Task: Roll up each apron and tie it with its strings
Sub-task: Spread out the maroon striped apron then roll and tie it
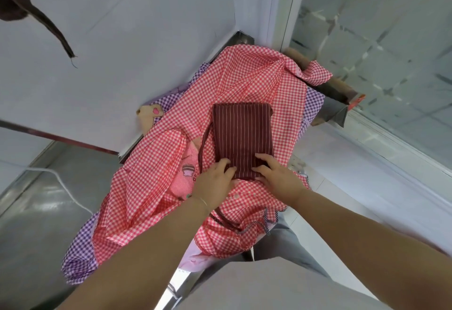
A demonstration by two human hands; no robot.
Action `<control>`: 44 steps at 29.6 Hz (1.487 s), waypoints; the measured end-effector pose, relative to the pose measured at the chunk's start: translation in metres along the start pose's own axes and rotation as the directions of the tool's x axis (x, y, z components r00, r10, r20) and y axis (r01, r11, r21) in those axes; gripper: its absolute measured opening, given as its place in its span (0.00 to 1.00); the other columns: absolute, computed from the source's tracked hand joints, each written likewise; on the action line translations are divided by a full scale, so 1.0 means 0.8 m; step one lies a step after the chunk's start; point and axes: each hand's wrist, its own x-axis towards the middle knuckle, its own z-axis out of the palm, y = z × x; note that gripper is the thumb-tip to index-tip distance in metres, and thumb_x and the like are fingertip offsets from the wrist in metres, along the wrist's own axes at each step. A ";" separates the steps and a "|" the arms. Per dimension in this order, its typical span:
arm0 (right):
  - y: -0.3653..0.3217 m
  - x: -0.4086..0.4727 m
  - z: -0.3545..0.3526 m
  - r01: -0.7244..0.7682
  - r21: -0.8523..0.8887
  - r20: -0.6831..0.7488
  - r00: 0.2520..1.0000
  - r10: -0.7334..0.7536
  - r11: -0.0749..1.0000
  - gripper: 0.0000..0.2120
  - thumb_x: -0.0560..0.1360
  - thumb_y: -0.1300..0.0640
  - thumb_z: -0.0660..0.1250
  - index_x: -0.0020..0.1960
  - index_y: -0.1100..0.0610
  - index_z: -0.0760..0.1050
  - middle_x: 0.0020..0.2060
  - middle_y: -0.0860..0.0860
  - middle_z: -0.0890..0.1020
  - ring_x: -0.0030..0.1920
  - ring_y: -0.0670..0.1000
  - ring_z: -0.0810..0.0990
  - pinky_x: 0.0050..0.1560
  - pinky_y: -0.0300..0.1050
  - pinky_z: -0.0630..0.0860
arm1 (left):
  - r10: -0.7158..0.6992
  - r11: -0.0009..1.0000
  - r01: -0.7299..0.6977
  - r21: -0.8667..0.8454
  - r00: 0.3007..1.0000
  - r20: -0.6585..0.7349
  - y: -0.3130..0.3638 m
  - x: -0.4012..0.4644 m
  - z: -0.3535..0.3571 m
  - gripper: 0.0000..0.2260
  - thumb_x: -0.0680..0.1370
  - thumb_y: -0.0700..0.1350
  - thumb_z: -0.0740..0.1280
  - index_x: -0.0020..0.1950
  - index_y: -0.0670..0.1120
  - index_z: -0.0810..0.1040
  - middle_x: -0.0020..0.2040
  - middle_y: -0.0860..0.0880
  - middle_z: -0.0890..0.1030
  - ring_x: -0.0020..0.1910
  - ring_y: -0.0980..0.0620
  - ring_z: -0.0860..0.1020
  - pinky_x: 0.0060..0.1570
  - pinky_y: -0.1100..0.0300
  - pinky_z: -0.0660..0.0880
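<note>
Both hands at frame centre: left hand (pixel 215 177) and right hand (pixel 276 175) press fingers down on the near end of one folded maroon striped apron (pixel 242 136) | its string (pixel 202 148) trails left | beneath: one red gingham apron (pixel 256 82), one purple gingham apron (pixel 80 243) covering the surface | white cable (pixel 63 187) at left
</note>
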 end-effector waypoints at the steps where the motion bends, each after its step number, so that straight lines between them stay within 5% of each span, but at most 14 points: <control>1: -0.001 0.002 -0.003 -0.053 0.041 0.018 0.998 0.053 0.998 0.12 0.77 0.56 0.67 0.58 0.61 0.79 0.65 0.57 0.73 0.61 0.56 0.75 0.63 0.51 0.74 | 0.010 0.999 -0.011 -0.038 1.000 -0.028 -0.005 0.000 -0.001 0.17 0.78 0.49 0.67 0.64 0.42 0.77 0.64 0.43 0.74 0.57 0.44 0.77 0.42 0.52 0.80; 4: 0.001 0.018 -0.009 -0.222 0.132 0.078 0.974 0.213 0.966 0.15 0.81 0.51 0.61 0.55 0.60 0.80 0.55 0.53 0.75 0.58 0.52 0.71 0.63 0.44 0.66 | -0.052 0.972 0.057 -0.227 0.998 0.025 -0.014 0.006 -0.014 0.17 0.79 0.51 0.65 0.65 0.45 0.76 0.62 0.49 0.73 0.59 0.51 0.74 0.53 0.54 0.76; 8: -0.003 0.044 -0.026 -0.406 0.270 0.214 0.909 0.357 0.873 0.13 0.80 0.52 0.62 0.52 0.60 0.81 0.47 0.53 0.81 0.47 0.50 0.76 0.53 0.45 0.73 | -0.262 0.749 0.323 -0.578 0.946 0.189 -0.017 0.018 -0.027 0.13 0.78 0.52 0.66 0.60 0.49 0.78 0.56 0.53 0.79 0.56 0.54 0.76 0.59 0.57 0.72; 13: -0.006 0.067 -0.037 -0.549 0.217 0.264 0.829 0.493 0.807 0.14 0.80 0.49 0.62 0.55 0.59 0.76 0.48 0.54 0.81 0.48 0.52 0.78 0.48 0.43 0.71 | -0.534 0.606 0.501 -0.618 0.832 0.151 -0.008 0.043 -0.025 0.07 0.80 0.47 0.65 0.54 0.47 0.80 0.48 0.52 0.81 0.43 0.56 0.76 0.44 0.65 0.70; 17: -0.017 0.068 -0.036 -0.557 0.114 0.217 0.822 0.527 0.822 0.15 0.80 0.49 0.61 0.57 0.60 0.72 0.48 0.55 0.81 0.49 0.55 0.79 0.49 0.47 0.73 | -0.595 0.644 0.556 -0.526 0.796 0.113 0.000 0.050 -0.025 0.05 0.79 0.46 0.65 0.51 0.47 0.78 0.50 0.49 0.80 0.47 0.50 0.77 0.47 0.61 0.68; 21: -0.018 0.064 -0.035 -0.481 -0.009 0.109 0.871 0.479 0.876 0.14 0.78 0.49 0.64 0.53 0.60 0.70 0.45 0.53 0.76 0.45 0.54 0.78 0.43 0.47 0.74 | -0.588 0.698 0.560 -0.447 0.804 0.088 -0.001 0.057 -0.027 0.04 0.79 0.47 0.65 0.49 0.47 0.74 0.61 0.47 0.69 0.49 0.45 0.76 0.58 0.48 0.72; 24: -0.012 0.061 -0.022 -0.095 -0.294 -0.177 0.983 0.043 0.951 0.10 0.72 0.55 0.74 0.46 0.59 0.75 0.41 0.53 0.76 0.39 0.53 0.76 0.37 0.47 0.74 | -0.584 0.699 0.576 -0.423 0.802 0.126 -0.007 0.064 -0.027 0.05 0.79 0.47 0.65 0.48 0.46 0.75 0.61 0.46 0.69 0.49 0.44 0.76 0.56 0.50 0.73; 26: -0.010 0.055 -0.011 0.185 -0.375 -0.135 0.959 -0.251 0.909 0.08 0.76 0.53 0.65 0.50 0.57 0.78 0.45 0.52 0.79 0.43 0.53 0.77 0.43 0.47 0.73 | -0.585 0.701 0.582 -0.412 0.800 0.134 -0.011 0.068 -0.025 0.05 0.79 0.47 0.65 0.48 0.46 0.75 0.61 0.46 0.69 0.49 0.44 0.77 0.53 0.51 0.73; 28: -0.006 0.045 -0.007 0.292 -0.379 -0.039 0.943 -0.331 0.878 0.17 0.77 0.52 0.56 0.56 0.57 0.79 0.51 0.52 0.80 0.48 0.53 0.79 0.49 0.47 0.73 | -0.580 0.696 0.586 -0.414 0.799 0.156 -0.012 0.071 -0.026 0.05 0.79 0.47 0.66 0.47 0.46 0.76 0.61 0.46 0.68 0.48 0.44 0.77 0.53 0.51 0.74; 31: 0.008 0.039 -0.003 0.303 -0.377 0.015 0.947 -0.322 0.875 0.21 0.75 0.58 0.52 0.61 0.58 0.79 0.53 0.53 0.81 0.50 0.53 0.80 0.51 0.49 0.78 | -0.502 0.855 0.485 -0.184 0.863 -0.060 -0.007 0.069 -0.025 0.03 0.77 0.43 0.67 0.46 0.45 0.77 0.55 0.45 0.71 0.45 0.43 0.76 0.47 0.49 0.76; 34: 0.003 0.043 -0.003 0.284 -0.345 0.024 0.955 -0.294 0.894 0.21 0.74 0.58 0.53 0.58 0.59 0.80 0.52 0.53 0.82 0.48 0.53 0.81 0.49 0.48 0.80 | -0.063 0.987 0.105 0.120 0.947 -0.315 0.004 0.056 -0.014 0.07 0.72 0.39 0.61 0.43 0.46 0.78 0.46 0.47 0.76 0.41 0.47 0.75 0.41 0.53 0.73; 37: -0.003 0.046 -0.005 0.216 -0.278 0.001 0.974 -0.225 0.936 0.19 0.74 0.56 0.54 0.54 0.58 0.81 0.51 0.53 0.82 0.48 0.53 0.82 0.48 0.47 0.80 | 0.146 0.986 -0.119 0.120 0.955 -0.257 -0.001 0.045 0.000 0.11 0.76 0.49 0.60 0.48 0.46 0.80 0.47 0.50 0.78 0.44 0.50 0.76 0.42 0.56 0.75; 41: -0.001 0.051 -0.018 0.029 -0.041 -0.015 0.999 -0.029 0.999 0.13 0.73 0.53 0.61 0.53 0.55 0.80 0.48 0.49 0.82 0.46 0.49 0.82 0.44 0.43 0.80 | 0.090 0.996 -0.091 0.006 0.979 -0.181 -0.022 0.044 0.006 0.07 0.71 0.42 0.71 0.49 0.44 0.79 0.47 0.48 0.78 0.43 0.48 0.76 0.41 0.52 0.78; 44: 0.007 0.066 -0.038 -0.220 0.239 0.082 0.975 0.206 0.946 0.10 0.76 0.53 0.65 0.56 0.50 0.78 0.47 0.43 0.80 0.47 0.44 0.78 0.48 0.37 0.72 | -0.058 0.980 0.033 -0.194 0.990 -0.126 -0.027 0.057 -0.018 0.08 0.74 0.38 0.66 0.52 0.44 0.78 0.49 0.48 0.79 0.46 0.49 0.76 0.48 0.54 0.76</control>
